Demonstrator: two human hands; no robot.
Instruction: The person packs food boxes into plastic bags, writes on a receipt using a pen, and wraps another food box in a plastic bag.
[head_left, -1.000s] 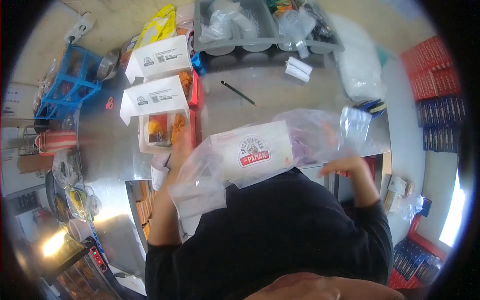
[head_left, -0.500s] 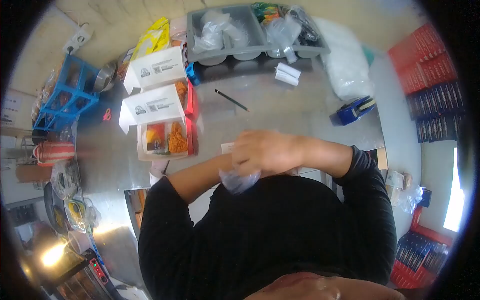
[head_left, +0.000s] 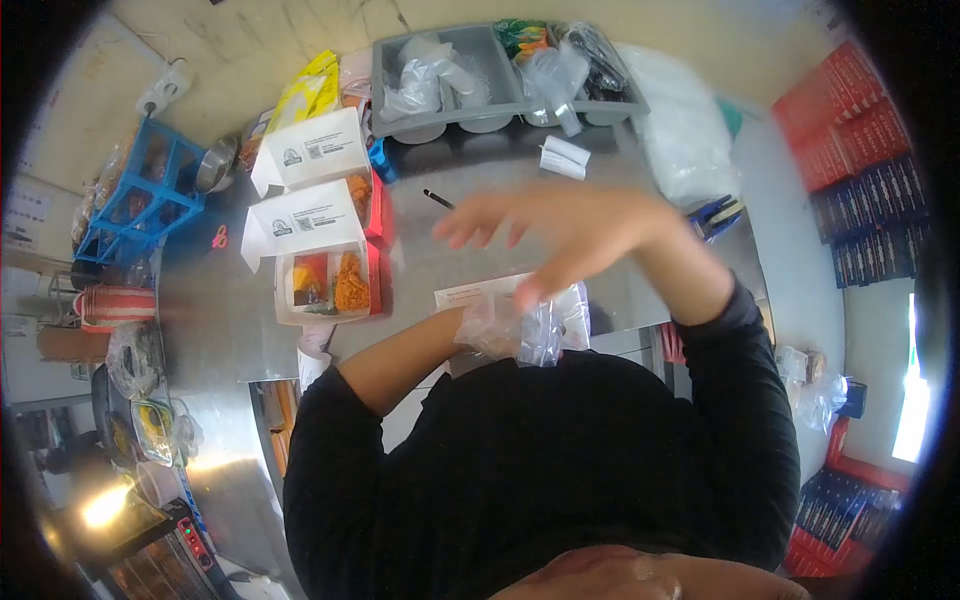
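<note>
My left hand (head_left: 485, 325) is at the table's front edge, covered by crinkled clear plastic (head_left: 540, 340). Whether this is a glove or a bag, I cannot tell, and its fingers are hidden. Above it my right hand (head_left: 575, 235) is in the air, slightly blurred, with fingers stretched apart and nothing in them. A white printed carton or sheet (head_left: 460, 293) lies partly behind the plastic. To the left stand an open meal box (head_left: 375, 285) with fried chicken (head_left: 351, 285) and wrapped items, and a second open box (head_left: 377, 205) behind it.
A grey divided tray (head_left: 450, 110) with plastic bags stands at the back. A pen (head_left: 437, 198), white rolls (head_left: 565, 157) and a blue tape dispenser (head_left: 713, 217) lie on the metal table. Blue baskets (head_left: 145, 195) are at left; stacked red and navy cartons (head_left: 850, 180) at right.
My right hand has let go of the plastic by my left hand and lifted up and away, its fingers spreading. More of the plastic and the white printed carton or sheet now shows.
</note>
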